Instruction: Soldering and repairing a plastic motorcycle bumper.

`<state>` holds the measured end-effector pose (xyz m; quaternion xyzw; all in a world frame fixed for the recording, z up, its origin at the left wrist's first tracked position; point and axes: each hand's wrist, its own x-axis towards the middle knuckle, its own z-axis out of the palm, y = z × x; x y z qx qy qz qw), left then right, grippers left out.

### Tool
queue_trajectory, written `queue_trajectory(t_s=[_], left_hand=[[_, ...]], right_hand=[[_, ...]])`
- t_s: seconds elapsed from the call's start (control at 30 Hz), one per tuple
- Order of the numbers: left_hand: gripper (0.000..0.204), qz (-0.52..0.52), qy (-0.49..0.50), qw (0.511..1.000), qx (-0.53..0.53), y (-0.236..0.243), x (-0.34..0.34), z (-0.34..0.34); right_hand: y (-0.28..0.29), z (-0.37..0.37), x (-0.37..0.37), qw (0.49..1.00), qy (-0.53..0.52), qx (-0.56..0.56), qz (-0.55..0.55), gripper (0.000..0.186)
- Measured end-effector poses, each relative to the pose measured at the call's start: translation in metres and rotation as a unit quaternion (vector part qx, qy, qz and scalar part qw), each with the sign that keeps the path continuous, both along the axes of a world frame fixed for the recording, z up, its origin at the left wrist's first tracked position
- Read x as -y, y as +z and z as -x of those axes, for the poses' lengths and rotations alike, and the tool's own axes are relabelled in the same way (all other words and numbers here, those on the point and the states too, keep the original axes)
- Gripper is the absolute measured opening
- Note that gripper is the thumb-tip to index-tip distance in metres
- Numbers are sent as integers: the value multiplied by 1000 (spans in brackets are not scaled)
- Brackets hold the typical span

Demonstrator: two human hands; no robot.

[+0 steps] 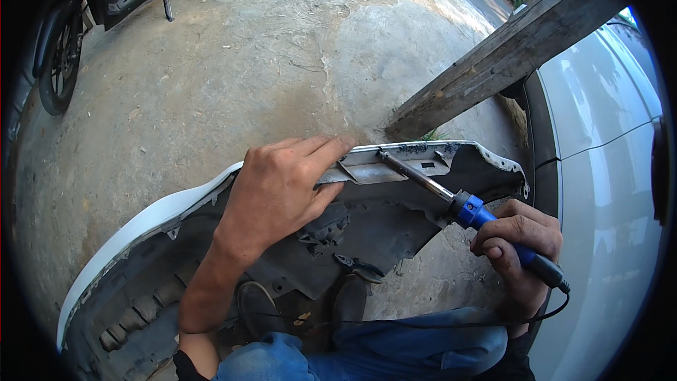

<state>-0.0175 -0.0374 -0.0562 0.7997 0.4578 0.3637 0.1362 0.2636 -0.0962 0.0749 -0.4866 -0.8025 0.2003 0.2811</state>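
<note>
A car bumper (151, 217), white outside and dark inside, lies across in front of me with its inner side facing me. My left hand (278, 183) grips its upper edge near the middle, fingers over the rim and thumb on the inner side. In my right hand (518, 240) is a blue-handled soldering iron (471, 209), its metal shaft slanting up and left. The iron's tip touches the inner side of the bumper's upper edge, beside a dark, rough patch. A black cord (564, 303) runs from its handle back across my knees.
Pliers (358, 268) lie by my shoe (349, 300). Beyond the bumper, a slanted wooden post (493, 60) rises from the concrete floor (233, 63). A white car (599, 169) stands close on the right, a motorbike (67, 49) at the far left.
</note>
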Motion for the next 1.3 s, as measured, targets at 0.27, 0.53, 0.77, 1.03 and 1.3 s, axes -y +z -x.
queue_trajectory(t_s=[0.27, 0.53, 0.77, 1.03, 1.3], left_hand=[[52, -5, 1, 1000, 2, -2, 1, 1], [49, 10, 4, 1000, 3, -1, -4, -1], [49, 7, 9, 1000, 3, -3, -1, 0], [50, 14, 7, 1000, 2, 0, 0, 0], [50, 16, 4, 1000, 2, 1, -1, -1]], right_hand=[[-4, -2, -4, 1000, 6, -14, 2, 23], [-23, -25, -2, 977, -68, -203, 23, 51], [-52, -35, -22, 955, -117, -271, 45, 74], [-45, -38, -21, 955, -91, -270, 88, 57], [-33, -36, -30, 963, -88, -241, 84, 52]])
